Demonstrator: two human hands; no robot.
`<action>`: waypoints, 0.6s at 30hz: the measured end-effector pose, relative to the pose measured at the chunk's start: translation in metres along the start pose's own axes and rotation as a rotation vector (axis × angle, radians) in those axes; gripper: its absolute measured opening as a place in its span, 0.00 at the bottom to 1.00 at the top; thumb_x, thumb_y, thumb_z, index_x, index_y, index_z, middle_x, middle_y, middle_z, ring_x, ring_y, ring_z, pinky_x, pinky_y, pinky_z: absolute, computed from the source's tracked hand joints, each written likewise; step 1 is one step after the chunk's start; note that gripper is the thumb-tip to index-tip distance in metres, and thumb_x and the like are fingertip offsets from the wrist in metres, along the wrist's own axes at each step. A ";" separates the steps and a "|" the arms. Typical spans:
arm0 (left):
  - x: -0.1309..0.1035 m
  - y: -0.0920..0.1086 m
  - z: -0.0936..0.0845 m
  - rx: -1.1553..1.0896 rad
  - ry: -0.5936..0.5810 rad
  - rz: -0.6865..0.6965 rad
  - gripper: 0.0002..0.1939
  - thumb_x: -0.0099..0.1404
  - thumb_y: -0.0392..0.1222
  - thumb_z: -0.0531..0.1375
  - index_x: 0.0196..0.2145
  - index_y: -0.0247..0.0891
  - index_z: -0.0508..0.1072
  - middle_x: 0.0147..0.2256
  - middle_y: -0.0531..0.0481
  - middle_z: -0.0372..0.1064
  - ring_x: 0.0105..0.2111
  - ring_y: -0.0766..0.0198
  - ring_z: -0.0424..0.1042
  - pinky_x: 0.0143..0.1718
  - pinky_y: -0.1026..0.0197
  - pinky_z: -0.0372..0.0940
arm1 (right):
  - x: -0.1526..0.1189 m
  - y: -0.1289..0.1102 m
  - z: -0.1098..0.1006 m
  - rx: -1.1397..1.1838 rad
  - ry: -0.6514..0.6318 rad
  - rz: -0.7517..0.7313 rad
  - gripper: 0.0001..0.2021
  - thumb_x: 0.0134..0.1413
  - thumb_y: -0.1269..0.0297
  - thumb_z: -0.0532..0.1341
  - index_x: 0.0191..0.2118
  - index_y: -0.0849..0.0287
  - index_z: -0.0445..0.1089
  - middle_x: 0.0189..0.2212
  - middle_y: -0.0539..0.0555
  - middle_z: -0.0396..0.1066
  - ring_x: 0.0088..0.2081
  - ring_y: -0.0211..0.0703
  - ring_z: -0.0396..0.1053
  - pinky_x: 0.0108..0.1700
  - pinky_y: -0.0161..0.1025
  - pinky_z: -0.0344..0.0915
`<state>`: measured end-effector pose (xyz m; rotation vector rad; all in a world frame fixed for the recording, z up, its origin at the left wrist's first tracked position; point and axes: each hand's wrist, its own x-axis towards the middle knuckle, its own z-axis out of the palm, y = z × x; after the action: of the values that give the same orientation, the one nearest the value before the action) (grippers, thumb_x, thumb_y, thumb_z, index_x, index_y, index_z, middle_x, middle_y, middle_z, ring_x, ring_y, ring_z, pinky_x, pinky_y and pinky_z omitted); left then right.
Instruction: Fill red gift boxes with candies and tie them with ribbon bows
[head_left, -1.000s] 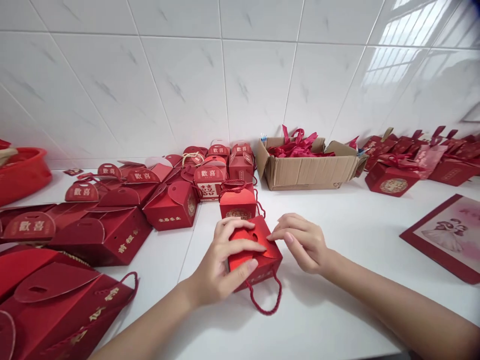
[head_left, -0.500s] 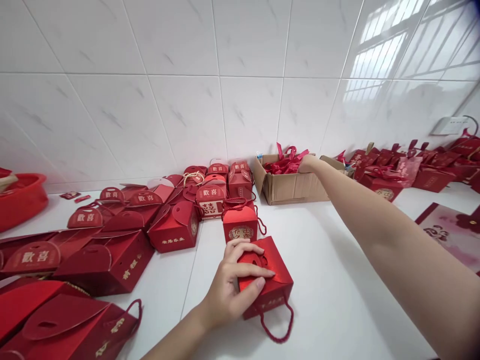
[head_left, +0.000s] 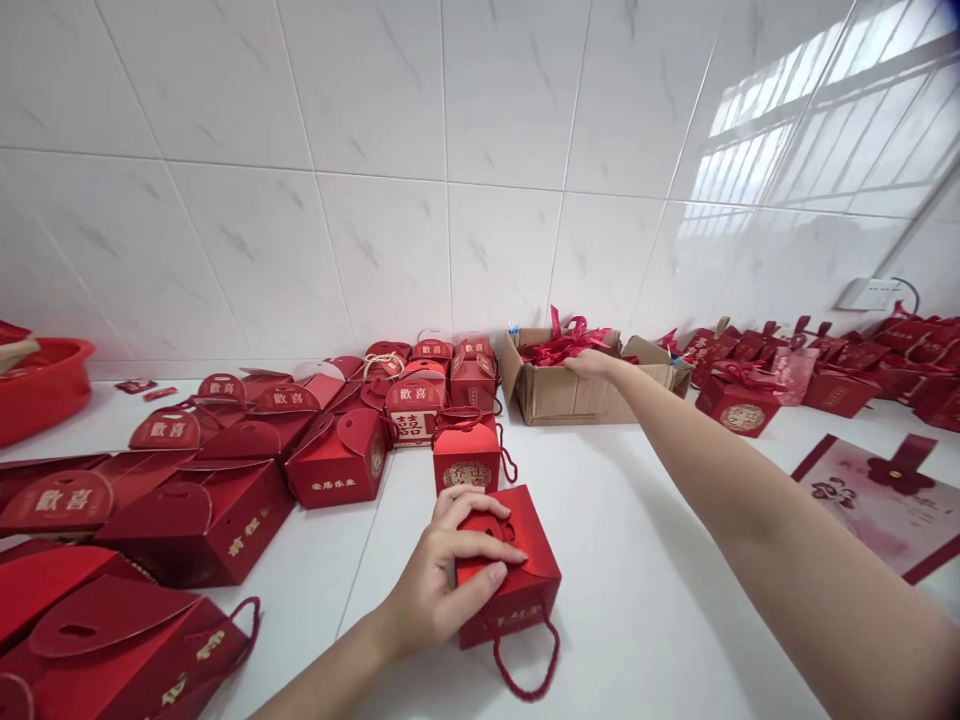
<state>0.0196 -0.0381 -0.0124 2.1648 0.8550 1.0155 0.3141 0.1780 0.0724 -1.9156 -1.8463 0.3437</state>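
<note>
My left hand point(head_left: 442, 570) holds a small red gift box point(head_left: 536, 525) on the white tabletop, its fingers lying across the lid and the thumb along the near side. A dark red cord handle point(head_left: 536, 690) hangs in a loop at the box's front. My right arm stretches far forward, and my right hand point(head_left: 592, 364) dips over the near wall of an open cardboard box point(head_left: 574, 398). Red ribbons point(head_left: 559, 350) fill that box. The fingers of the right hand are hidden behind its wall and the ribbons.
Just behind the held box stands another red gift box point(head_left: 466, 450). Many dark red boxes point(head_left: 337, 465) crowd the left. A red plastic basin point(head_left: 56, 390) sits far left. On the right are small red packages point(head_left: 739, 405) and a pink-and-white gift bag point(head_left: 870, 510). A tiled wall point(head_left: 375, 250) closes the back.
The view has shifted slightly, so things sit a little differently in frame. My right hand has moved slightly left and lower at the cardboard box. My left hand stays on the gift box.
</note>
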 end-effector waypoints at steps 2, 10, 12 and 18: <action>0.000 0.000 -0.002 0.022 -0.019 0.000 0.13 0.64 0.43 0.55 0.39 0.48 0.80 0.48 0.44 0.66 0.54 0.50 0.57 0.57 0.40 0.53 | -0.004 0.006 0.002 0.082 0.135 -0.036 0.16 0.61 0.58 0.58 0.50 0.61 0.67 0.48 0.56 0.68 0.46 0.47 0.69 0.46 0.48 0.69; 0.003 -0.003 -0.006 0.077 -0.049 0.034 0.13 0.65 0.45 0.54 0.40 0.48 0.79 0.48 0.44 0.66 0.54 0.49 0.57 0.57 0.41 0.54 | -0.034 0.010 -0.038 0.220 0.494 -0.318 0.13 0.56 0.72 0.54 0.43 0.62 0.74 0.43 0.57 0.75 0.44 0.45 0.72 0.48 0.42 0.69; 0.003 -0.002 -0.005 0.079 -0.066 0.018 0.13 0.66 0.45 0.54 0.41 0.49 0.78 0.49 0.44 0.65 0.54 0.49 0.57 0.57 0.40 0.54 | -0.054 0.003 -0.053 0.224 0.541 -0.416 0.10 0.54 0.71 0.58 0.39 0.59 0.75 0.41 0.55 0.75 0.41 0.45 0.73 0.45 0.43 0.70; 0.000 -0.002 -0.003 0.014 -0.044 0.001 0.14 0.65 0.50 0.54 0.41 0.48 0.78 0.50 0.44 0.64 0.56 0.48 0.54 0.59 0.40 0.50 | -0.163 -0.011 -0.080 0.518 1.173 -0.764 0.09 0.58 0.64 0.59 0.44 0.46 0.73 0.39 0.53 0.73 0.45 0.51 0.72 0.44 0.51 0.70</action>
<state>0.0164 -0.0357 -0.0121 2.1911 0.8430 0.9617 0.3315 0.0052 0.1249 -0.6395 -1.2830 -0.4417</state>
